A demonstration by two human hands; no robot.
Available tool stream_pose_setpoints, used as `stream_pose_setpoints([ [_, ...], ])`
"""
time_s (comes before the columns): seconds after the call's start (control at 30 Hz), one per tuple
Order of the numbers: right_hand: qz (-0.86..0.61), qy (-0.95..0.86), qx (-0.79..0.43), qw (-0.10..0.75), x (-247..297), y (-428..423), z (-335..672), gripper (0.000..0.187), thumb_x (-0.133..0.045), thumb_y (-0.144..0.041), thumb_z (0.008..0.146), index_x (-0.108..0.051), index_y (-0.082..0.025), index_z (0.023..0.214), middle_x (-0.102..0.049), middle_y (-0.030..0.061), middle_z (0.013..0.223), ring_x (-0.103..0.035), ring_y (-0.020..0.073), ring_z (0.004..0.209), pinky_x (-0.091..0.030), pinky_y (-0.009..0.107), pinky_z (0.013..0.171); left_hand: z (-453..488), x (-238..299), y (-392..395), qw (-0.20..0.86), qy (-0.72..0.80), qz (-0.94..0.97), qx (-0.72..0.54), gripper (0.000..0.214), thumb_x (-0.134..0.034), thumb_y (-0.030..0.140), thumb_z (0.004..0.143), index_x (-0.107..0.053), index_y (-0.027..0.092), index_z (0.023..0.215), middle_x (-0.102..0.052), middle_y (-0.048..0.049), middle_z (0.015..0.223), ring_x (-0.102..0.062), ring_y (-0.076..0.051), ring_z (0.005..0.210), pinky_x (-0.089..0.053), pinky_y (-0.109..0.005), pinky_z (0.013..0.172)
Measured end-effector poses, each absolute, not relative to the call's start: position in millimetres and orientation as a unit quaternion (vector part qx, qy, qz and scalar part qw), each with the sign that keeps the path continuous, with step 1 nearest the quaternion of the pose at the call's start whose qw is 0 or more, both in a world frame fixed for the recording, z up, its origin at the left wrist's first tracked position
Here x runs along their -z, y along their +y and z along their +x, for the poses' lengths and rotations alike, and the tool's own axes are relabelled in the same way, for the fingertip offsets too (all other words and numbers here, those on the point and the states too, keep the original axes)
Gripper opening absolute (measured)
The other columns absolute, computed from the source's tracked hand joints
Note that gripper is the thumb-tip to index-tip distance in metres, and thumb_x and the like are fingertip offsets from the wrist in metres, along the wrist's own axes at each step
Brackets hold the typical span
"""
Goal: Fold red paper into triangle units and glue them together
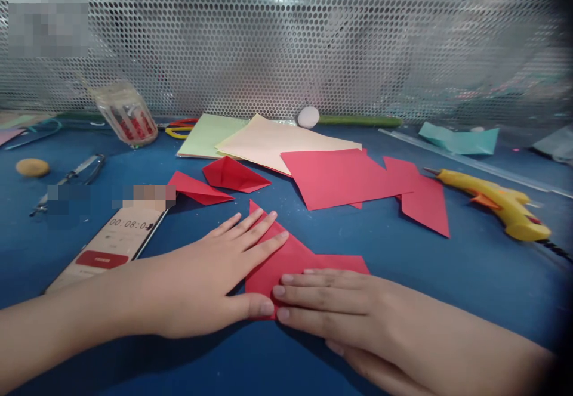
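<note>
Folded red paper (295, 259): centre of our blue table (215, 366), lying flat beneath both hands; we take clock directions from here. Its left and lower right parts are partly covered.
Left hand (215, 271): open, fingers spread flat on the paper's nine-o'clock side, thumb at the near edge.
Right hand (358, 300): open, fingers straight and together, laid across the paper's four-o'clock side; fingertips near the left thumb.
Red folded pieces (235, 174): two, just beside each other, towards ten and eleven o'clock.
Red sheets (344, 178): overlapping, at one to two o'clock.
Cream sheet (286, 136): at twelve, partly under the red sheets and over a pale green sheet (199, 136) at eleven.
Phone (102, 238): at nine, partly behind our left forearm, timer showing; we cannot read its last digit.
Glue gun (496, 199): yellow, between two and three, nozzle near the red sheets.
Jar (129, 115): clear, red contents, between ten and eleven.
White ball (308, 117): far off at twelve, before a perforated screen (286, 38).
</note>
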State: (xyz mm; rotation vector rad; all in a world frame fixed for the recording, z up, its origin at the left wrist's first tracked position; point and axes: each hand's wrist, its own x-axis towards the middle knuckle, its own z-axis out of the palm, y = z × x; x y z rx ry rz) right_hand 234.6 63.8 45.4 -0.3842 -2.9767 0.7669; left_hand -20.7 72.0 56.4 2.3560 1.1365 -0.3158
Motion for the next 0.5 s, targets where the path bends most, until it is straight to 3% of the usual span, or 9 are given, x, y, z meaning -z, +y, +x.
stream_pose_setpoints([
  [0.2,-0.122,-0.964,-0.235,0.037,-42.3,64.4,237.5,0.051,-0.049,-0.006,0.096,-0.058,-0.014,0.145,-0.051,0.0063,0.154,-0.042,0.0148,0.145,-0.029,0.027,0.121,-20.2,-52.6,71.1,0.248,0.413,0.867,0.127,0.076,-0.04,0.064,0.104,-0.001,0.03,0.16,0.017,0.0,0.164,0.012,-0.032,0.153,-0.007,-0.06,0.123],
  [0.5,-0.124,-0.964,-0.23,0.04,-40.6,62.6,239.1,0.049,-0.051,-0.004,0.094,-0.06,-0.012,0.142,-0.054,0.0037,0.152,-0.039,0.0101,0.147,-0.021,0.019,0.121,-25.2,-52.4,70.8,0.259,0.407,0.868,0.122,0.077,-0.037,0.067,0.104,-0.002,0.029,0.161,0.016,-0.0014,0.165,0.009,-0.036,0.153,-0.007,-0.061,0.123],
])
